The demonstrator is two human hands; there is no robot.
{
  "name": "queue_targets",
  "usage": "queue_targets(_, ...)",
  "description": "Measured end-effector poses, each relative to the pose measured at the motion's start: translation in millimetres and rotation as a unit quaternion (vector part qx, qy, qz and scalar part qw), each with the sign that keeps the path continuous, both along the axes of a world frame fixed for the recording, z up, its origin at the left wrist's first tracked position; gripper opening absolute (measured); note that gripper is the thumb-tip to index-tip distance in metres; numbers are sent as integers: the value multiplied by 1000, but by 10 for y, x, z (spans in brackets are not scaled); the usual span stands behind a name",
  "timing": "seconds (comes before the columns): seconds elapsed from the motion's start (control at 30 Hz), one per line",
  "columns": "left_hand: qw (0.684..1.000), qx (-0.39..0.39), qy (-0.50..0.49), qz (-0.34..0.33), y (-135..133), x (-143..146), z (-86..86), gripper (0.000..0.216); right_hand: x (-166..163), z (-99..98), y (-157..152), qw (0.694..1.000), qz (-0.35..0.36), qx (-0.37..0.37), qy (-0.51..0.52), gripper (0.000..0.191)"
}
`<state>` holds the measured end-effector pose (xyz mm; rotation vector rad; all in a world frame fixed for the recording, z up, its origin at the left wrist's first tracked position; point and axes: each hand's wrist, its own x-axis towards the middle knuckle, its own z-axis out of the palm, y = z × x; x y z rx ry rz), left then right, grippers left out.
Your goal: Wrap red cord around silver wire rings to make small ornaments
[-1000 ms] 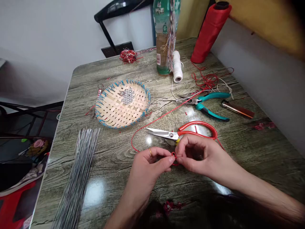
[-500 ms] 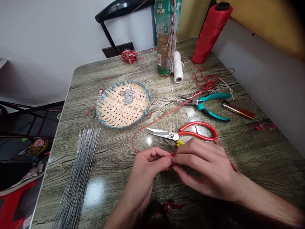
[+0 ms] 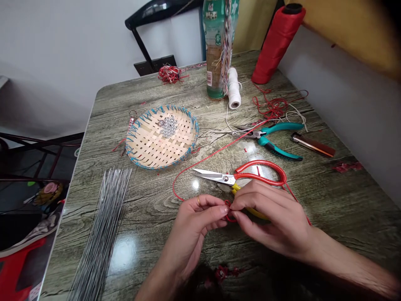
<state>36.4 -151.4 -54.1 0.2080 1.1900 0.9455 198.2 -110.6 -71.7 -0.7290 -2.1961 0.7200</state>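
Between my hands is a small loop of red cord. My left hand pinches it between thumb and forefinger; a gold ring is on one finger. The fingertips of my right hand are closed on the same cord, just right of the left thumb. From my left hand the cord curves away over the table to a red tangle. Beyond my right hand lie scissors with red handles, blades pointing left. A yellow-handled tool is partly hidden under that hand.
A round woven basket holds small metallic pieces. Thin metal wires lie bundled at left. Teal pliers, a lighter, a white thread spool, a bottle and a red cord spool stand or lie farther back.
My right fingertips have drawn slightly right, away from the left thumb. More of the red loop and of the yellow handle now shows. My left hand has hardly moved.
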Motion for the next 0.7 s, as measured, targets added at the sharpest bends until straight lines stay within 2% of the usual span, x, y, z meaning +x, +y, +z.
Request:
queue_targets(0.13, 1000, 12, -12, 17, -3, -4, -6, 4, 21, -20, -18, 997, 1, 65, -37, 21)
queue_targets(0.5, 997, 30, 65, -8, -14, 13, -33, 4, 23, -48, -28, 993, -21, 99, -52, 18)
queue_targets(0.57, 997, 29, 74, -11, -9, 20, -26, 3, 24, -41, -23, 995, -22, 79, -52, 15)
queue_targets(0.7, 996, 43, 80, -25, 0, 25, -15, 5, 7, 9, -2, 1000, -17, -14, -5, 12)
